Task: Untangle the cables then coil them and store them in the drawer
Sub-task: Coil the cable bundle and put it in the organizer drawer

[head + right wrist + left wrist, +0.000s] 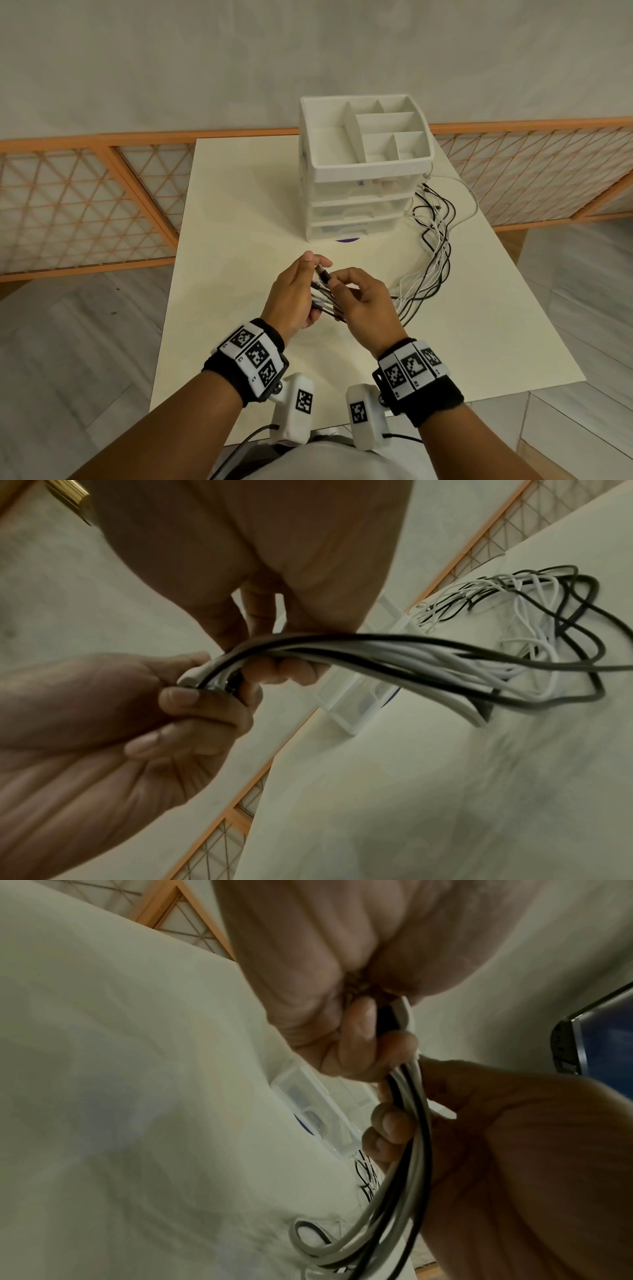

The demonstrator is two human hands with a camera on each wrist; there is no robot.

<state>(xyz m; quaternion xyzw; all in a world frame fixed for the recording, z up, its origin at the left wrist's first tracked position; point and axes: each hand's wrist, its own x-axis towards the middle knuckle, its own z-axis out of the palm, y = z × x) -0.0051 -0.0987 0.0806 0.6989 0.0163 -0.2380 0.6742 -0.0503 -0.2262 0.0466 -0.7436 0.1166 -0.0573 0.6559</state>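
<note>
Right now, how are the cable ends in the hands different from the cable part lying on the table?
The held cable ends are gathered side by side into one bundle; the cable loops on the table spread out and cross one another. The held ends are lifted off the table, gripped by the left hand and right hand; the loops lie untouched beside the drawer unit. Both are black and white strands of the same cables.

— What stands on the bench [239, 212]?
— A white drawer unit [359, 192] at its far middle.
— And to the right of it?
— Black and white cables [433, 240], tangled, lying just beside the unit and trailing nearer.
</note>
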